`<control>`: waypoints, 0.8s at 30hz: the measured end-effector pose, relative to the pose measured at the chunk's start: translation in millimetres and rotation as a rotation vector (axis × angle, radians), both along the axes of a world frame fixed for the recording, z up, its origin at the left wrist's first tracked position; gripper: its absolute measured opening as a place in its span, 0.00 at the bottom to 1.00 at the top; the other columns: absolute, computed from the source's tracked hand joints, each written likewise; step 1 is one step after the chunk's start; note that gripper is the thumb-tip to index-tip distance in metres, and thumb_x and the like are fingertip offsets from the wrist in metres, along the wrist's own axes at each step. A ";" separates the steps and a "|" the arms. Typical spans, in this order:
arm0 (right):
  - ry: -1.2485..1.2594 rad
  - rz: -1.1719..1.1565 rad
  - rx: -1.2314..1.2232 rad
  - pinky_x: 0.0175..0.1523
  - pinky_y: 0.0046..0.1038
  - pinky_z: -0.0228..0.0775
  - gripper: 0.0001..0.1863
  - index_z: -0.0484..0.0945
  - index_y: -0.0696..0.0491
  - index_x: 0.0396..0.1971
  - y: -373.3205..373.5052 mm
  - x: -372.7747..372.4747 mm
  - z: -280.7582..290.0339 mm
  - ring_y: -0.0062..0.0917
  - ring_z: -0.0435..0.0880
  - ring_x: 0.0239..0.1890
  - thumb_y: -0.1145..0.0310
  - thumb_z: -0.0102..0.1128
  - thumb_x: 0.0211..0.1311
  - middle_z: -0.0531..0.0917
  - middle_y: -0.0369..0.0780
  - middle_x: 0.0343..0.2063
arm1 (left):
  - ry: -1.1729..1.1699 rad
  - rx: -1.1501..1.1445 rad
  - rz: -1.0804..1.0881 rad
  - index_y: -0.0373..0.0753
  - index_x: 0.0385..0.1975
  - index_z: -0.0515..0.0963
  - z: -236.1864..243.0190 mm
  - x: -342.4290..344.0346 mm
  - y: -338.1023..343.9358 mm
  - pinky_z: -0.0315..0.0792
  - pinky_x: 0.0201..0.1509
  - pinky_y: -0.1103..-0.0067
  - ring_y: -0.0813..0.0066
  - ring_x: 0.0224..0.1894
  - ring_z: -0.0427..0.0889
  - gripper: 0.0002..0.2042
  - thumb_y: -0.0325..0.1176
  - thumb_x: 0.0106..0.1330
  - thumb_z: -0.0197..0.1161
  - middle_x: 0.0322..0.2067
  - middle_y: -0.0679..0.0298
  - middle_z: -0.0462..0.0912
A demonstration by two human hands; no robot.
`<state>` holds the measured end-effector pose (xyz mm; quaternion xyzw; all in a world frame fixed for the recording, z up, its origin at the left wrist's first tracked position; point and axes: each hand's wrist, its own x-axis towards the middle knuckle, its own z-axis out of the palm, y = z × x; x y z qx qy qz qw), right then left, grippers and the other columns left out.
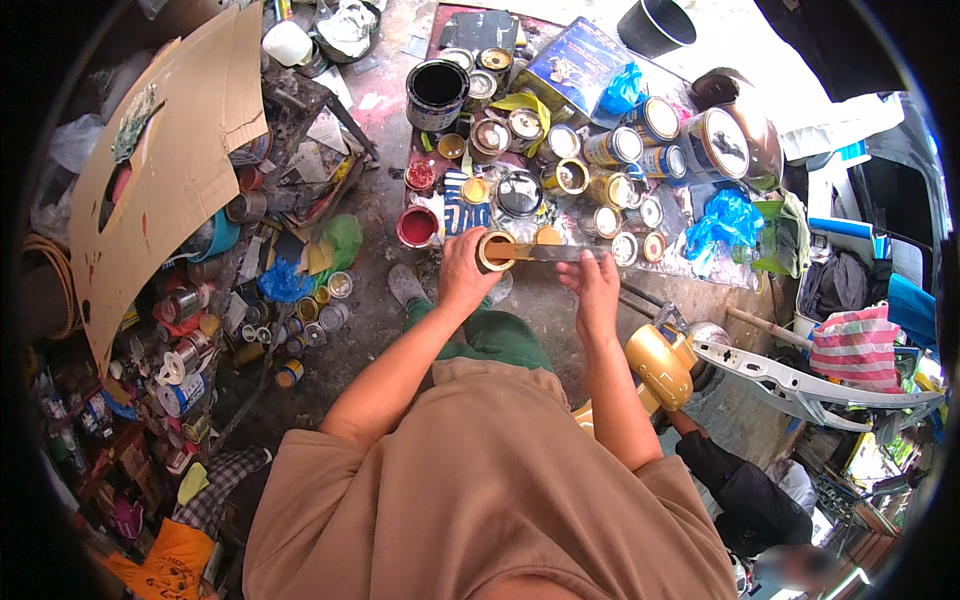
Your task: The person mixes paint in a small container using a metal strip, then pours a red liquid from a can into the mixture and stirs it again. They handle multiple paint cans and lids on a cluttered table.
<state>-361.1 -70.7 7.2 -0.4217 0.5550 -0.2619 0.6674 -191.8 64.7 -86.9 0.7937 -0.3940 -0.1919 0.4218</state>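
Two bare hands busy around one small open tin [497, 266], which is the landmark here. Left hand [466, 277] is wrapped round the tin's left side, gripping it. Right hand [595, 285] pinches the far end of a flat strip [562, 254]; the strip runs level from the right, its other end over the tin's mouth. Can't tell if it touches the contents. Tin is held in front of the body, above the green trousers [500, 338].

Left of the tin: a tin of dark red paint [417, 227]. Just beyond the tin: a blue-and-white patterned piece [460, 215] and a round grey-topped tin [520, 193]. Farther beyond: a big tin with black contents [437, 95], a blue rectangular can [572, 68] and, off to the right, a black bucket [657, 25]. Well right: a crumpled blue plastic bag [725, 222]. Nearer the body and right: a gold-painted part [661, 368]. Far left: a cardboard sheet [165, 190]. Another person [760, 500] shows low right of the tin.
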 end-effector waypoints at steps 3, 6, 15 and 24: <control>-0.038 -0.091 0.091 0.42 0.30 0.82 0.14 0.69 0.56 0.56 -8.0 -17.3 -0.2 0.29 0.89 0.41 0.66 0.55 0.80 0.83 0.41 0.46 | 0.029 0.008 -0.004 0.41 0.64 0.70 1.5 0.1 0.3 0.69 0.68 0.60 0.50 0.62 0.73 0.41 0.34 0.48 0.83 0.61 0.58 0.78; -0.107 -0.128 0.169 0.40 0.28 0.84 0.08 0.71 0.50 0.52 -12.7 -29.2 0.6 0.26 0.90 0.39 0.66 0.52 0.81 0.86 0.38 0.41 | 0.044 0.004 -0.025 0.41 0.65 0.69 6.1 0.6 1.2 0.69 0.68 0.60 0.50 0.62 0.74 0.41 0.34 0.48 0.83 0.61 0.58 0.78; -0.199 -0.063 0.259 0.44 0.29 0.79 0.14 0.71 0.52 0.56 -14.7 -45.7 3.1 0.28 0.87 0.41 0.63 0.57 0.79 0.79 0.35 0.44 | 0.135 -0.048 -0.071 0.43 0.64 0.72 21.9 1.9 8.8 0.68 0.68 0.59 0.48 0.63 0.74 0.39 0.33 0.50 0.83 0.59 0.54 0.79; 0.046 0.093 -0.176 0.42 0.28 0.79 0.14 0.77 0.57 0.54 -6.8 -5.8 12.1 0.25 0.89 0.38 0.63 0.58 0.78 0.84 0.35 0.38 | 0.012 0.007 -0.017 0.41 0.64 0.70 0.7 4.1 5.5 0.70 0.67 0.59 0.48 0.62 0.75 0.38 0.35 0.52 0.82 0.60 0.54 0.77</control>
